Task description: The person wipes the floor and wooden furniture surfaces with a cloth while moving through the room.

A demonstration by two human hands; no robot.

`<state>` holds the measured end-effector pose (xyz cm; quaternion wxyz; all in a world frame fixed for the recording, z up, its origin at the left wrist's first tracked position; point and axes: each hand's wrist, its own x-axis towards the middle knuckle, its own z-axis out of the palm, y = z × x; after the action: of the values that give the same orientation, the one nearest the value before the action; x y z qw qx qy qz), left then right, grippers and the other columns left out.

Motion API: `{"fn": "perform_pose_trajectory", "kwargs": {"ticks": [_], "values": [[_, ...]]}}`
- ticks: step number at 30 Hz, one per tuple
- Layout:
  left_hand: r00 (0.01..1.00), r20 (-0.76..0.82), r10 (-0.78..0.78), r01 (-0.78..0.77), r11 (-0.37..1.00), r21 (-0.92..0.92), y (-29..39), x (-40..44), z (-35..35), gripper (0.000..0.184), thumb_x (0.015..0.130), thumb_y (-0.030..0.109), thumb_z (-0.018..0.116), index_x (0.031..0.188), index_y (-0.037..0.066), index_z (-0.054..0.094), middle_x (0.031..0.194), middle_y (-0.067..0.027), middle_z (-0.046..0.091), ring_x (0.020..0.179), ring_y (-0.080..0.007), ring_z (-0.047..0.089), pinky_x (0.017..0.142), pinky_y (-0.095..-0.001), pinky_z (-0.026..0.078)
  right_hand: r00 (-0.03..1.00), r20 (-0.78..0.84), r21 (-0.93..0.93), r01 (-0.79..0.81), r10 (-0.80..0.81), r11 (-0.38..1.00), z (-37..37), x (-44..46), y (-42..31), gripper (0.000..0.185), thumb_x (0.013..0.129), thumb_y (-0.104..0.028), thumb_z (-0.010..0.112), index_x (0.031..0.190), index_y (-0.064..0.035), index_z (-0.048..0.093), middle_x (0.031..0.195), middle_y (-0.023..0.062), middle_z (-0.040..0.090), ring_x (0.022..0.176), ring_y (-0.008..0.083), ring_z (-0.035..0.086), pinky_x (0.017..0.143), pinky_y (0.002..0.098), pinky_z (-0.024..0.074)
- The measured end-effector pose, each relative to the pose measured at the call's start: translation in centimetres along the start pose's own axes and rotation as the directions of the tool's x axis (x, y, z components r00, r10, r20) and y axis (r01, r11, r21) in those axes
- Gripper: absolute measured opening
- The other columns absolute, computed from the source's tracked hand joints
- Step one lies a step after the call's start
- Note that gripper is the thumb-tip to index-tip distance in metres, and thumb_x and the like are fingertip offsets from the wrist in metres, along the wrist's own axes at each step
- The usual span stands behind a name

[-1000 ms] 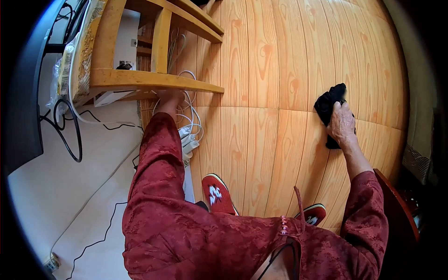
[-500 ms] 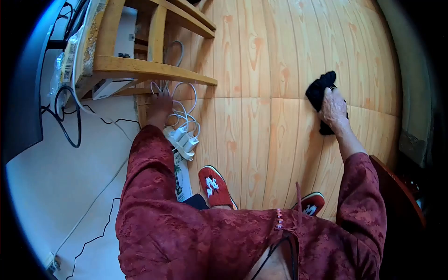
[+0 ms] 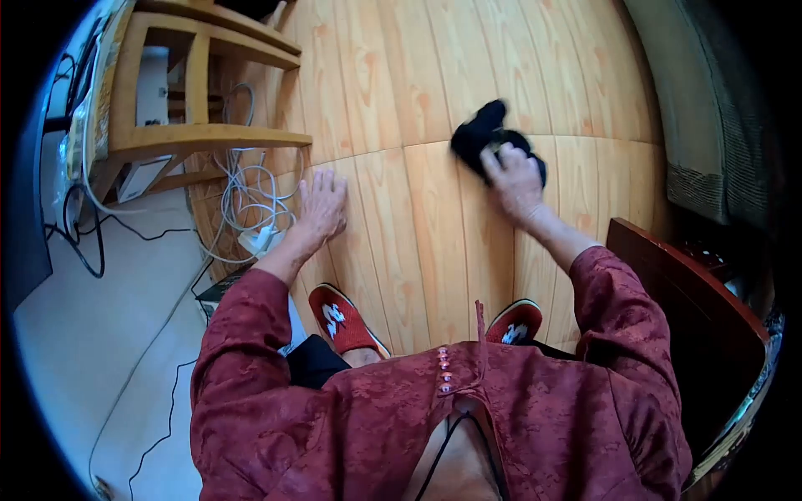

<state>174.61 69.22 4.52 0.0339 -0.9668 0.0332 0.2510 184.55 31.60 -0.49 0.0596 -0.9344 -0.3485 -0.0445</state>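
My right hand [image 3: 515,185] presses a bunched black cloth [image 3: 479,140] onto the wood-patterned floor [image 3: 401,217], its fingers gripping the near side of the cloth. On the left, my left hand [image 3: 324,204] is open above the floor with nothing in it, fingers stretched forward. Whether its fingertips touch the floor I cannot tell. Just left of that hand lie tangled white cables [image 3: 242,196] and a white power strip [image 3: 264,240], partly hidden by my forearm.
A wooden chair-like frame [image 3: 225,136] stands at the upper left beside a white wall [image 3: 125,309]. My red slippers [image 3: 342,321] are below my hands. A dark red wooden panel [image 3: 685,309] is at the right, with a fabric-covered piece of furniture [image 3: 693,150] behind it.
My left hand has come away from the cables toward the right and lies over the floor. The right hand and the black cloth appear further left, and the whole view has shifted.
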Motion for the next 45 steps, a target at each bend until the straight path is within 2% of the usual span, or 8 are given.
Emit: {"fn": "perform_pose_trajectory", "kwargs": {"ticks": [8,13,16,27,37,40,42,45], "values": [[0.985,-0.010,0.170,-0.170,0.983,-0.067,3.6,-3.9,-9.6,0.064,0.075,0.016,0.072,0.133,0.005,0.047,0.142,-0.0218,0.039,0.137,-0.0404,0.029,0.112,-0.0519,0.025,0.938,-0.051,0.259,0.343,-0.342,0.903,1.1,2.1,-1.0,0.041,0.080,-0.016,0.058,0.121,-0.0238,0.058,0.136,0.0117,0.045,0.122,0.0301,0.045,0.095,0.0503,0.0372],[0.986,0.075,0.151,-0.147,0.988,-0.057,3.4,-8.6,-13.3,0.063,0.073,0.016,0.072,0.131,0.005,0.050,0.140,-0.0218,0.041,0.136,-0.0410,0.031,0.112,-0.0520,0.026,0.992,-0.109,0.021,-0.055,0.057,0.998,3.2,14.5,8.5,0.042,0.086,-0.015,0.053,0.126,-0.0268,0.057,0.128,0.0071,0.056,0.115,0.0275,0.054,0.090,0.0446,0.0452],[0.989,0.094,0.111,-0.102,0.990,-0.093,3.5,-11.3,-16.8,0.062,0.073,0.016,0.074,0.129,0.005,0.052,0.138,-0.0219,0.044,0.135,-0.0412,0.033,0.111,-0.0522,0.027,0.947,0.148,0.180,-0.309,0.285,0.934,1.0,17.5,13.3,0.044,0.086,-0.013,0.054,0.128,-0.0269,0.054,0.126,0.0077,0.056,0.114,0.0317,0.055,0.094,0.0465,0.0471],[0.989,0.018,0.146,-0.142,0.981,-0.130,8.1,-15.2,-35.5,0.064,0.073,0.011,0.075,0.132,0.006,0.050,0.139,-0.0186,0.046,0.135,-0.0385,0.035,0.110,-0.0459,0.033,0.927,0.187,0.118,-0.348,0.324,0.930,-0.3,11.5,11.7,0.044,0.084,-0.011,0.056,0.126,-0.0235,0.051,0.133,0.0086,0.049,0.118,0.0279,0.050,0.090,0.0497,0.0434],[0.952,0.076,0.297,-0.260,0.912,-0.317,5.6,3.5,-28.1,0.054,0.079,0.021,0.072,0.126,0.002,0.053,0.120,-0.0203,0.056,0.113,-0.0372,0.053,0.095,-0.0415,0.045,0.908,0.260,0.276,-0.395,0.327,0.876,-2.5,9.5,13.5,0.040,0.081,-0.008,0.057,0.119,-0.0211,0.056,0.126,0.0082,0.053,0.117,0.0315,0.050,0.088,0.0445,0.0468],[0.906,0.132,0.403,-0.347,0.884,-0.315,6.1,11.3,-24.5,0.054,0.078,0.024,0.073,0.124,0.001,0.055,0.113,-0.0211,0.060,0.107,-0.0375,0.056,0.092,-0.0424,0.047,0.842,0.120,0.620,-0.478,0.527,0.622,0.5,9.2,13.9,0.045,0.074,-0.011,0.060,0.119,-0.0171,0.058,0.106,0.0162,0.063,0.099,0.0362,0.060,0.085,0.0431,0.0493],[0.888,0.092,0.450,-0.411,0.868,-0.278,5.2,16.6,-21.3,0.058,0.077,0.025,0.073,0.125,0.001,0.054,0.119,-0.0222,0.059,0.113,-0.0374,0.055,0.094,-0.0422,0.046,0.684,0.329,0.751,-0.608,0.652,0.259,-2.0,9.7,13.8,0.044,0.075,-0.018,0.061,0.119,-0.0149,0.062,0.103,0.0146,0.068,0.096,0.0320,0.064,0.086,0.0387,0.0509],[0.882,0.060,0.467,-0.452,0.876,-0.169,4.5,23.6,-19.8,0.059,0.078,0.026,0.072,0.127,0.001,0.053,0.120,-0.0226,0.058,0.113,-0.0378,0.055,0.095,-0.0420,0.046,0.551,0.327,0.894,-0.444,0.767,-0.062,-4.6,8.5,14.8,0.045,0.074,-0.018,0.064,0.118,-0.0086,0.063,0.099,0.0148,0.069,0.090,0.0265,0.066,0.083,0.0341,0.0513]]}}
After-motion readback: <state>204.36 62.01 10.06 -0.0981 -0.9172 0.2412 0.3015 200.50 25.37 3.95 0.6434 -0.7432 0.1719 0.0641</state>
